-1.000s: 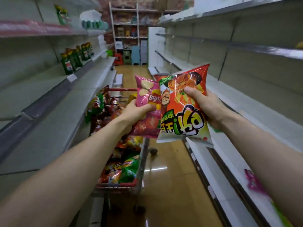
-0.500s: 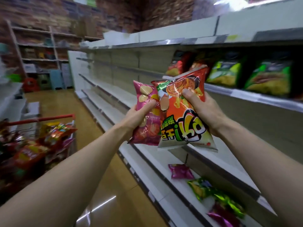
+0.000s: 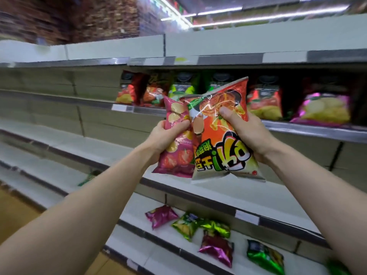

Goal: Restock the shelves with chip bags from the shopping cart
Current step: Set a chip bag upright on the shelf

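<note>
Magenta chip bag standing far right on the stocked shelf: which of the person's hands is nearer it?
Right. The right hand, gripping the orange chip bag, is just lower-left of the magenta chip bag; the left hand, gripping the pink chip bag, is farther left.

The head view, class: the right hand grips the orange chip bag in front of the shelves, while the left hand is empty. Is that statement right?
One detail is wrong. The left hand is not empty: it grips a pink chip bag. The rest stands: the right hand grips the orange chip bag in front of the shelves. The head view shows both.
</note>
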`<state>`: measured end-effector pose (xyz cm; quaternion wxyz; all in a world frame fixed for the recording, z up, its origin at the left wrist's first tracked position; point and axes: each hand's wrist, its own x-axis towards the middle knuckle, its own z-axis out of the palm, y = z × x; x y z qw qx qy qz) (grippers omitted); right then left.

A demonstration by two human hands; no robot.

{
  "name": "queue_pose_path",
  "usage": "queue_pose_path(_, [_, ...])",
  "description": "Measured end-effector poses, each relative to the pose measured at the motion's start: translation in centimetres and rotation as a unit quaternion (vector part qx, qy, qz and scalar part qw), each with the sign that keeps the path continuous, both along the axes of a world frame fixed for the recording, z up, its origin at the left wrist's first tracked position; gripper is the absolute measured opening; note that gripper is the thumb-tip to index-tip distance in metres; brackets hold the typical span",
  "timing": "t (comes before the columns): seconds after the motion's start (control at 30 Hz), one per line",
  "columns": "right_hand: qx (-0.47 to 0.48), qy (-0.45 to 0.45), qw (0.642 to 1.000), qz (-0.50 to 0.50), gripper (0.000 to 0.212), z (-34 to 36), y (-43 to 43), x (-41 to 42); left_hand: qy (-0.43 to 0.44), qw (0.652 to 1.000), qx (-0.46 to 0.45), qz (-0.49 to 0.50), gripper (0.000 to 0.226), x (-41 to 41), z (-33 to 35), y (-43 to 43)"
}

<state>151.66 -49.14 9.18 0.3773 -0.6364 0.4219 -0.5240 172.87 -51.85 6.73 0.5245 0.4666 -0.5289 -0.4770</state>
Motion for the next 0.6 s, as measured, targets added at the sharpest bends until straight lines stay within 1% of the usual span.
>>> queue_pose_path(0.03, [0.002,0.001,1.000,-0.010,0.071,0.1,0.3,-1.1,0.003,1.000,-0.005,-0.006,0.056,-1.0,0.0,-0.4])
queue_pose_path(0.1, [0.002,-0.003,0.999,-0.038,0.048,0.3,1.1,-3.4,0.019,0.999,-0.013,-0.024,0.050,-3.3,0.0,-1.1])
queue_pose_path(0.13, [0.000,-0.005,0.998,-0.058,0.041,0.4,1.7,-4.5,0.024,0.999,-0.014,-0.033,0.048,-4.5,0.0,-1.4])
queue_pose_path(0.17, [-0.003,-0.002,0.997,-0.079,0.043,0.6,2.1,-5.7,0.026,0.999,-0.015,-0.043,0.045,-6.0,0.1,-1.7])
queue_pose_path(0.23, [-0.007,0.008,0.993,-0.119,0.058,1.0,3.1,-8.2,0.027,0.997,-0.021,-0.066,0.040,-9.0,0.3,-1.8])
queue_pose_path(0.27, [-0.011,0.011,0.990,-0.140,0.061,1.2,3.6,-9.4,0.030,0.996,-0.025,-0.081,0.040,-10.5,0.5,-1.8])
queue_pose_path(0.4, [-0.022,0.024,0.981,-0.193,0.054,2.2,6.2,-14.9,0.034,0.990,-0.034,-0.131,0.047,-16.9,1.3,-1.1])
queue_pose_path(0.5, [-0.031,0.024,0.975,-0.219,0.048,2.7,8.7,-19.2,0.036,0.985,-0.032,-0.165,0.048,-22.0,1.9,-0.1])
queue_pose_path(0.57, [-0.030,0.021,0.970,-0.241,0.052,3.2,10.5,-22.5,0.038,0.982,-0.038,-0.182,0.040,-25.7,2.4,1.0])
queue_pose_path(0.6, [-0.033,0.024,0.967,-0.252,0.061,3.5,11.5,-24.0,0.043,0.980,-0.040,-0.191,0.035,-27.6,2.6,1.7])
